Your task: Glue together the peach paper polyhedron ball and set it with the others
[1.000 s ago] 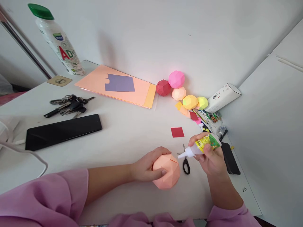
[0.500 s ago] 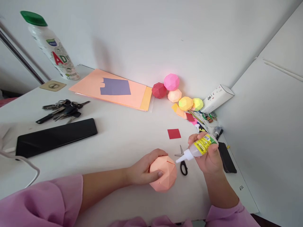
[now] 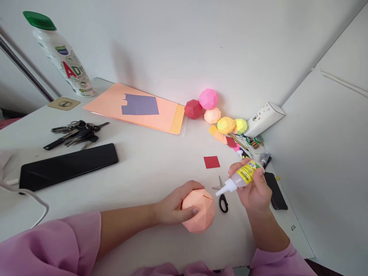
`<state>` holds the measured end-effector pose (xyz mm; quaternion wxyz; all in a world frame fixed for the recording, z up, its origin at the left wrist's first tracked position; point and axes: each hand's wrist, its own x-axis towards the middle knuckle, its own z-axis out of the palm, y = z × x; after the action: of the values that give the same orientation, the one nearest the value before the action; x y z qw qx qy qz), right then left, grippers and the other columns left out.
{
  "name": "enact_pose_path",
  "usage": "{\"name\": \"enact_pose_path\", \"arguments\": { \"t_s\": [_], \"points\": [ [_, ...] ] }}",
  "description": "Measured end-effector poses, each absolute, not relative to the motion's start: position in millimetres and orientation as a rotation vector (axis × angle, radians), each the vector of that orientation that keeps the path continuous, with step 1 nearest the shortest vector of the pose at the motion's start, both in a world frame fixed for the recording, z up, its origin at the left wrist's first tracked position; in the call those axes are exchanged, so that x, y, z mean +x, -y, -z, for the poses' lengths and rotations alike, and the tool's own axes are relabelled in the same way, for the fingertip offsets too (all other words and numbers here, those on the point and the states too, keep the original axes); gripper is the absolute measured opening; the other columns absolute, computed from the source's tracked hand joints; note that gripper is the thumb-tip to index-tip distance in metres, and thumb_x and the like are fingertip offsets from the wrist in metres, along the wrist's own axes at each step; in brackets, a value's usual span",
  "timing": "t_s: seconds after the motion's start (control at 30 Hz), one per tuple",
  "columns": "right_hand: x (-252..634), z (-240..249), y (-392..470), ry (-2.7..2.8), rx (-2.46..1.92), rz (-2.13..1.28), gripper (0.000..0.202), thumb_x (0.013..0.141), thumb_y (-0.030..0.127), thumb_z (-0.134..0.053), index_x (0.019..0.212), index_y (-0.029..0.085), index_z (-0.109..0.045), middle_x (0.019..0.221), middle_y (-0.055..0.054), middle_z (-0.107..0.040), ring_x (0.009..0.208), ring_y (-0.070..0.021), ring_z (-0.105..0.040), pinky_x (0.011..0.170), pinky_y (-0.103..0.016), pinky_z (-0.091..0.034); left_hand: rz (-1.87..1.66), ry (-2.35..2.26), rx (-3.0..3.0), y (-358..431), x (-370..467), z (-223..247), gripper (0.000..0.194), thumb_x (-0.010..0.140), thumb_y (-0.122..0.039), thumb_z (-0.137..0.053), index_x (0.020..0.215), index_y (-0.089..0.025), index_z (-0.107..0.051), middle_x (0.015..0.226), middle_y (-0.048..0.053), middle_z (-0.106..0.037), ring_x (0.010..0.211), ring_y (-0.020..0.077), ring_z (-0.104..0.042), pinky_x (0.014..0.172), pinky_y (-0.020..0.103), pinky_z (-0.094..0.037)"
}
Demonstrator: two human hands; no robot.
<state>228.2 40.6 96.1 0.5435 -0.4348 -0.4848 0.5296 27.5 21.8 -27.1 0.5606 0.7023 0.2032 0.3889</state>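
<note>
My left hand (image 3: pixel 179 205) is closed around a peach faceted paper ball (image 3: pixel 203 214), thumb across its front face. A dark slit shows along a seam near the ball's top right. In my right hand (image 3: pixel 257 191) is a glue bottle (image 3: pixel 244 174) with a yellow label, tilted so its white nozzle points down and left. The nozzle tip stays a little apart from the ball's right side. Behind the nozzle, scissors (image 3: pixel 223 204) with black handles lie partly opened on the table. A small red paper rectangle (image 3: pixel 212 162) rests beyond them.
Several coloured paper balls (image 3: pixel 208 99) sit along the wall. Peach paper sheets (image 3: pixel 138 119) lie at the back. To the left are keys (image 3: pixel 79 134), a long black device (image 3: pixel 69 166) and a white bottle (image 3: pixel 67 61). A black phone-like object (image 3: pixel 276 191) lies at right.
The glue bottle's nozzle has shifted slightly right and up, away from the ball. My left hand and the ball have hardly moved.
</note>
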Motion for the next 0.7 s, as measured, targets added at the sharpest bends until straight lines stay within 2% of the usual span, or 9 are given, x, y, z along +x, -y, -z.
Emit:
{"name": "enact_pose_path", "arguments": {
  "t_s": [0.1,0.27,0.5,0.6,0.7],
  "points": [
    [230.4,-95.0,-45.5,0.965,-1.073,-1.38,0.041,0.076,0.062,-0.064,0.085,0.023,-0.056,0.069,0.0,-0.066,0.035,-0.0069,-0.032,0.036,-0.024,-0.029,-0.921,-0.475,1.653,-21.6,27.5,28.9,0.055,0.086,-0.058,-0.045,0.125,-0.02,-0.042,0.115,0.013,-0.055,0.098,0.0246,-0.057,0.085,0.041,-0.05],
    [233.5,-92.3,-55.2,0.697,-1.103,-1.595,0.037,0.08,0.056,-0.062,0.081,0.02,-0.056,0.07,0.001,-0.066,0.034,-0.004,-0.03,0.031,-0.019,-0.023,-0.917,-0.472,1.651,-21.3,27.2,27.6,0.054,0.087,-0.058,-0.045,0.125,-0.02,-0.042,0.115,0.013,-0.054,0.099,0.0249,-0.057,0.086,0.042,-0.05],
    [231.4,-92.9,-56.7,0.678,-1.128,-1.577,0.035,0.079,0.054,-0.063,0.08,0.019,-0.057,0.069,0.0,-0.065,0.034,-0.0048,-0.03,0.031,-0.02,-0.024,-0.914,-0.482,1.648,-21.4,27.1,26.2,0.054,0.087,-0.057,-0.046,0.125,-0.02,-0.042,0.116,0.013,-0.054,0.1,0.0255,-0.057,0.087,0.043,-0.05],
    [232.0,-93.2,-46.7,0.96,-1.108,-1.326,0.031,0.082,0.053,-0.061,0.084,0.022,-0.056,0.071,-0.001,-0.067,0.036,-0.0071,-0.035,0.035,-0.023,-0.03,-0.912,-0.486,1.648,-21.6,26.9,26.4,0.055,0.086,-0.059,-0.045,0.125,-0.02,-0.042,0.116,0.013,-0.055,0.1,0.0251,-0.057,0.086,0.042,-0.05],
    [235.0,-95.6,-24.9,1.39,-0.941,-0.817,0.028,0.082,0.052,-0.064,0.092,0.027,-0.057,0.075,-0.004,-0.07,0.053,-0.0172,-0.057,0.046,-0.03,-0.044,-0.913,-0.478,1.641,-21.7,26.8,26.4,0.055,0.086,-0.059,-0.045,0.125,-0.02,-0.041,0.116,0.013,-0.055,0.099,0.0245,-0.058,0.085,0.041,-0.051]
  ]
}}
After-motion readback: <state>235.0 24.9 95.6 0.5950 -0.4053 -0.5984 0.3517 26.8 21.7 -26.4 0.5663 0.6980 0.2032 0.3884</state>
